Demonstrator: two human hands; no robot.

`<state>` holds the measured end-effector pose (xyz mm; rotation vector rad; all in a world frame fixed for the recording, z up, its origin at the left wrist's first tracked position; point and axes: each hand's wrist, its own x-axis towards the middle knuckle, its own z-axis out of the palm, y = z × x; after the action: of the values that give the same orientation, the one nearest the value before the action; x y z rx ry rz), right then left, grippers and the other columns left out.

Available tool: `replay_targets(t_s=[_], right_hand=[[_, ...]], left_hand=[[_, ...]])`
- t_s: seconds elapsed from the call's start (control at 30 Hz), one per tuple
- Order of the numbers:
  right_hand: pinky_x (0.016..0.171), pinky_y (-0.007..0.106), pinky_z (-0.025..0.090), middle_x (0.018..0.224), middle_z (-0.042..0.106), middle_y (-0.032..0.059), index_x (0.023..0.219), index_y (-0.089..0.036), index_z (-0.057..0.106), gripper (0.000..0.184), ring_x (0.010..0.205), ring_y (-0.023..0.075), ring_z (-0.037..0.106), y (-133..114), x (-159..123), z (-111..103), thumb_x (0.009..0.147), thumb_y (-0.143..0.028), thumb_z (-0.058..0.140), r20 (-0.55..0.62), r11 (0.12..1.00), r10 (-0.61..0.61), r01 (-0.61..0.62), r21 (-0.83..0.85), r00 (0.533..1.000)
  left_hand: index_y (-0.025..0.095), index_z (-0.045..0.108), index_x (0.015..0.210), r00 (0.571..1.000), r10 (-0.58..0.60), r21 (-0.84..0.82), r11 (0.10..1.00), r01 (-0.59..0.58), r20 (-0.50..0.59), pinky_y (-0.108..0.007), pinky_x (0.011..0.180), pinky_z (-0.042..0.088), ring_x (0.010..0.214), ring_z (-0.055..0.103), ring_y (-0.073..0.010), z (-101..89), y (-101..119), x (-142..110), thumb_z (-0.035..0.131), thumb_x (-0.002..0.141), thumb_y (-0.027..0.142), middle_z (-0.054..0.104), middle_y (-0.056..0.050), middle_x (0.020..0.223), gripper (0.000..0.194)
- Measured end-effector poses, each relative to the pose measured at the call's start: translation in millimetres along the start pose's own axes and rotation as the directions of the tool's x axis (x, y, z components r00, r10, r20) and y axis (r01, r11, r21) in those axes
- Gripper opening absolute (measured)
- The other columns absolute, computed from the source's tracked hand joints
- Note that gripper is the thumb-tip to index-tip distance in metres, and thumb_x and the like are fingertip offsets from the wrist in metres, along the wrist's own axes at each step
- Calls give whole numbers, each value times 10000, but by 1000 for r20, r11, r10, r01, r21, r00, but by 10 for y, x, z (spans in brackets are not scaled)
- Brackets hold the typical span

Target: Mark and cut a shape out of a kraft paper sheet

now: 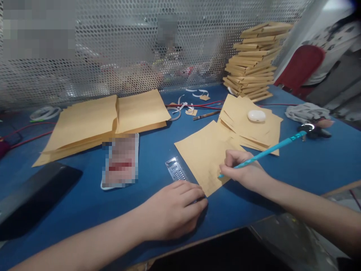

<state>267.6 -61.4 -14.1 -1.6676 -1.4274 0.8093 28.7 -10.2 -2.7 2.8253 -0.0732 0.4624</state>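
Note:
My right hand [244,169] pinches a turquoise pencil [270,151], its tip touching a tan kraft-paper sheet [203,150]. A grey smudge shows on the sheet near the tip. My left hand [177,209] rests on the blue table at the sheet's lower left corner, its fingers bent and close together. A clear plastic stencil [175,169] with printed marks runs under those fingers, beside the sheet's left edge; its lower part is hidden by the hand.
Behind the sheet, a white earbud case [256,116] sits on more kraft sheets [235,109]. A tall stack of folded kraft pieces [254,64] stands at the back right. Left are larger kraft sheets [84,116], a phone [121,162] and a dark case [36,195]. Metal mesh [118,49] closes the back.

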Motion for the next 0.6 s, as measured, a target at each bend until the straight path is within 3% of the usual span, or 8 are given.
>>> replay_targets(t_s=[0.6], right_hand=[[464, 240, 281, 509, 436, -68, 554, -214, 383, 286, 487, 93, 371, 27, 7, 0, 710, -213, 623, -4, 999, 21, -21, -31, 1000]], left_hand=[[77, 564, 1149, 1000, 8, 12, 1000, -8, -4, -370, 887, 504, 1014, 596, -234, 1, -1, -2, 442, 897, 110, 645, -142, 1061, 282]])
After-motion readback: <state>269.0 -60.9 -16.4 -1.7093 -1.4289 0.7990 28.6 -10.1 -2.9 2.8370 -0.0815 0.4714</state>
